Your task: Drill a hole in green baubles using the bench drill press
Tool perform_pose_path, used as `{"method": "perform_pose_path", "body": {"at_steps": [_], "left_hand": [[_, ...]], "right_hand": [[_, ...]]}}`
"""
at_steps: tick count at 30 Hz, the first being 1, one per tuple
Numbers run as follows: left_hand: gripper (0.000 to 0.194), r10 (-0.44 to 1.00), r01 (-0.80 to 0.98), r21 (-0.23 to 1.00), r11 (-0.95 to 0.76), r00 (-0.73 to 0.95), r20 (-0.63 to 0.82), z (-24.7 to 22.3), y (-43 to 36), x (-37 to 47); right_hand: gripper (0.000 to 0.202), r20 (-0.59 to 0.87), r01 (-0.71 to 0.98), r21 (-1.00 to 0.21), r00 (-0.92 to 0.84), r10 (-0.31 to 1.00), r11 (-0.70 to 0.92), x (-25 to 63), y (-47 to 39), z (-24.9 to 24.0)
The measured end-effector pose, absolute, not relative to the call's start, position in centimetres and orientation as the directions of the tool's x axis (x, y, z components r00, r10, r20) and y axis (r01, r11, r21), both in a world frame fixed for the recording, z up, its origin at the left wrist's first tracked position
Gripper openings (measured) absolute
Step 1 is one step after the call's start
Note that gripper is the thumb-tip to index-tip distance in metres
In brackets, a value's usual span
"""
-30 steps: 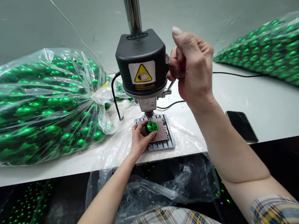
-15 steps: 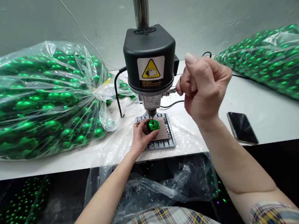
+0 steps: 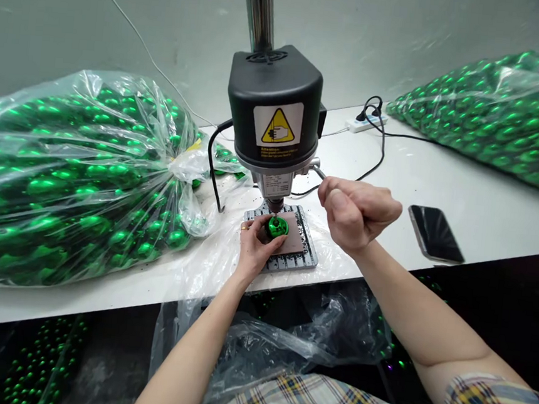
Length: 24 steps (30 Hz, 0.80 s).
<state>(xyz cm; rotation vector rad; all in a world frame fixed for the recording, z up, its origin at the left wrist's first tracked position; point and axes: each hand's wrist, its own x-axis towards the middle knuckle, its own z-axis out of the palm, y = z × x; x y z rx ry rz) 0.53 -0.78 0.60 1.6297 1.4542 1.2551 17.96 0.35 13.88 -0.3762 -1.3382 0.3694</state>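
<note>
Under the chuck of a black drill press [image 3: 274,108], my left hand [image 3: 255,245] grips a shiny green ball [image 3: 277,228] between thumb and fingers. The ball rests on a pinkish-brown pad [image 3: 295,237] on the grey slotted base plate [image 3: 311,253]. The drill tip is at the top of the ball; whether it is inside cannot be made out. My right hand [image 3: 356,211] is closed round the end of the metal feed lever [image 3: 318,171], right of the press and above the plate's level.
Clear bags of green balls lie at the left [image 3: 63,190] and far right [image 3: 498,115]. A phone [image 3: 435,234] lies on the white table [image 3: 499,213]. Behind are a power strip [image 3: 365,123] and black cables. Loose plastic film [image 3: 286,335] hangs at the front edge.
My right hand has come down with the lever, uncovering the power strip behind. My left hand still holds the ball in the same place on the pad.
</note>
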Motion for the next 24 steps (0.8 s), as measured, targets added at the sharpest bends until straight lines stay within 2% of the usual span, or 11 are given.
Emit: {"method": "perform_pose_path", "body": {"at_steps": [3,6,9,12,14,16,18,20,22,24], "left_hand": [[0.05,0.966,0.393,0.894,-0.215,-0.048,0.254,0.7,-0.9,0.5],[0.05,0.967,0.402,0.891,-0.212,-0.049,0.252,1.2,-1.1,0.6],[0.05,0.967,0.414,0.888,-0.203,-0.057,0.248,1.4,-1.2,0.6],[0.049,0.969,0.409,0.891,-0.198,-0.058,0.242,1.4,-0.9,0.6],[0.048,0.971,0.389,0.902,-0.188,-0.066,0.231,1.3,-0.8,0.8],[0.046,0.969,0.374,0.913,-0.163,-0.115,0.22,1.5,-1.3,1.1],[0.044,0.955,0.402,0.906,-0.133,-0.192,0.226,2.0,-2.9,1.2],[0.042,0.952,0.479,0.87,-0.119,-0.192,0.236,2.7,-5.5,0.8],[0.043,0.983,0.551,0.822,-0.147,-0.014,0.184,3.7,-8.4,-0.2],[0.049,0.979,0.569,0.805,-0.166,0.191,0.067,4.7,-10.4,-2.1]], "right_hand": [[0.048,0.952,-0.063,-0.232,0.192,0.24,0.971,17.9,0.8,13.5],[0.043,0.978,-0.063,-0.162,0.12,0.169,0.985,18.0,1.1,12.9],[0.045,0.982,-0.058,-0.151,0.101,0.156,0.987,17.9,0.9,12.7],[0.053,0.929,-0.055,-0.291,0.225,0.295,0.955,17.5,0.6,14.5],[0.055,0.832,-0.106,-0.455,0.305,0.464,0.884,17.3,0.8,17.1],[0.045,0.716,-0.217,-0.601,0.281,0.639,0.769,17.1,1.6,20.0],[0.045,0.662,-0.273,-0.642,0.274,0.697,0.717,17.1,2.6,22.4],[0.047,0.581,-0.335,-0.695,0.258,0.772,0.636,17.1,3.5,23.6],[0.046,0.549,-0.361,-0.713,0.245,0.799,0.601,17.0,3.9,23.9],[0.044,0.561,-0.364,-0.704,0.242,0.792,0.61,17.0,3.7,23.7]]}}
